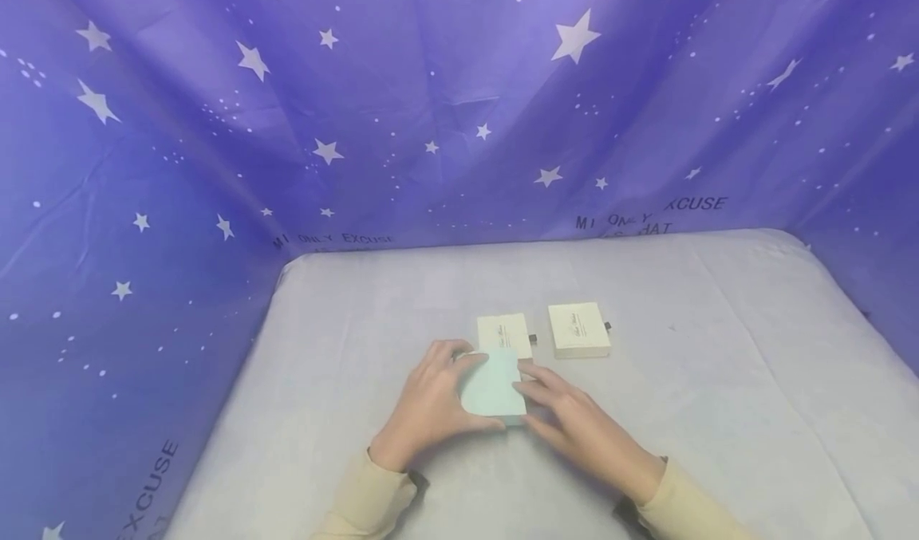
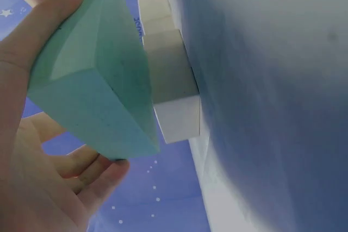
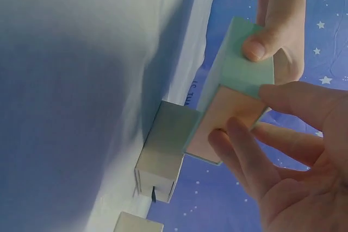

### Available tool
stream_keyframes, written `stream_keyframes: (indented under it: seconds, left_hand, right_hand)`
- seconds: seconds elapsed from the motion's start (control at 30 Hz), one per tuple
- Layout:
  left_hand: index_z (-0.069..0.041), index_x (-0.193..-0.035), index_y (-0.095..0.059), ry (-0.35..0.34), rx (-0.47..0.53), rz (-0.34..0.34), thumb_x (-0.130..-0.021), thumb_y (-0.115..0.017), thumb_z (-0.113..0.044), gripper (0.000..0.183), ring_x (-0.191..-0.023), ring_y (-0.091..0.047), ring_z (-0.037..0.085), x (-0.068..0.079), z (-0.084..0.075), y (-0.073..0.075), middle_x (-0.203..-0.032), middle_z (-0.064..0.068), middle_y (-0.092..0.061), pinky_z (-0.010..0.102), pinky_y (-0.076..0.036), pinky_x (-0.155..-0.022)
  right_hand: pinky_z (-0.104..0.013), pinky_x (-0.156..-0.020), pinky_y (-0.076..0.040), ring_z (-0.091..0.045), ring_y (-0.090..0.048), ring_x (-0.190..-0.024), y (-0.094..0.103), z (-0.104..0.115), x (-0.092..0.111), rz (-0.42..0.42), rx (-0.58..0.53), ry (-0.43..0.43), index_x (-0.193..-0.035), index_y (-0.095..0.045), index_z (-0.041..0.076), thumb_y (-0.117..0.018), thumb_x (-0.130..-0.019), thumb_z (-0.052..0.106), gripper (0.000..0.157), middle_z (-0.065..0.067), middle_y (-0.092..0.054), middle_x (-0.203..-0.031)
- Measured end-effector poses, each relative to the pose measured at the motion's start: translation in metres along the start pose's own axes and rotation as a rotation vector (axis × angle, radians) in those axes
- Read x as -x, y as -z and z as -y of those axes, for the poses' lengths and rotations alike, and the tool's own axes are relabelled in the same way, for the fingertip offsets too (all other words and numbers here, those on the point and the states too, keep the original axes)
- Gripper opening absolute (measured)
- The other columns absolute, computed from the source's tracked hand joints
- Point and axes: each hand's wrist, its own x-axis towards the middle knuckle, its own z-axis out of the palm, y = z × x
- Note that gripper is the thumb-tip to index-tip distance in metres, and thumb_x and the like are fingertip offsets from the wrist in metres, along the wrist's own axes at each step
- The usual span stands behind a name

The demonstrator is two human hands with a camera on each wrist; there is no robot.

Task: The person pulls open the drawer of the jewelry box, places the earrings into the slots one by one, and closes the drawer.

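A mint-green box [image 1: 494, 384] is lifted above the table in both hands. My left hand [image 1: 431, 396] grips it from the left, the thumb along its near side and the fingers at the far side. From the right, my right hand [image 1: 574, 420] holds the end of the box. Its fingertips [image 3: 236, 129] meet the pinkish end panel [image 3: 225, 120], and the thumb lies at the panel's edge. Just beyond stands a cream box [image 1: 502, 333] with a dark pull tab, partly hidden behind the green one.
A second cream box [image 1: 578, 330] with printed lettering and a dark tab lies to the right of the first. A pale cloth covers the table [image 1: 718, 412]. A purple curtain [image 1: 431, 109] with white stars hangs behind it and at both sides.
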Motion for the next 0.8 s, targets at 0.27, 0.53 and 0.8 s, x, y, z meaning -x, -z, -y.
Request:
stream_keyframes:
  seconds: [0.27,0.53,0.8]
  left_hand:
    - [-0.017,-0.128,-0.066,-0.009,-0.001,0.063,-0.055,-0.086,-0.066,0.09,-0.12,-0.051,0.019,-0.003,0.002,-0.014,-0.128,0.004,-0.057,0.04,-0.053,-0.096]
    - [-0.015,-0.13,-0.064,0.011,-0.04,0.104,-0.056,-0.086,-0.065,0.092,-0.122,-0.052,0.023,-0.008,-0.001,-0.02,-0.133,0.009,-0.055,0.042,-0.054,-0.096]
    - [-0.015,-0.136,-0.059,0.024,-0.049,0.124,-0.06,-0.086,-0.063,0.094,-0.12,-0.052,0.026,-0.006,-0.003,-0.027,-0.136,0.012,-0.049,0.042,-0.056,-0.092]
  right_hand:
    - [-0.046,-0.1,-0.052,-0.033,-0.06,-0.121,-0.003,-0.006,0.006,0.062,-0.001,-0.042,-0.125,-0.066,0.001,-0.073,-0.088,0.012,0.039,-0.016,-0.055,-0.14]
    - [-0.047,-0.103,-0.049,-0.034,-0.059,-0.123,-0.008,-0.015,0.005,0.081,-0.014,-0.067,-0.125,-0.066,0.002,-0.073,-0.087,0.012,0.04,-0.016,-0.055,-0.14]
    - [-0.047,-0.103,-0.049,-0.033,-0.059,-0.123,-0.007,-0.017,0.003,0.085,-0.024,-0.075,-0.124,-0.066,0.002,-0.073,-0.087,0.011,0.039,-0.015,-0.055,-0.14]
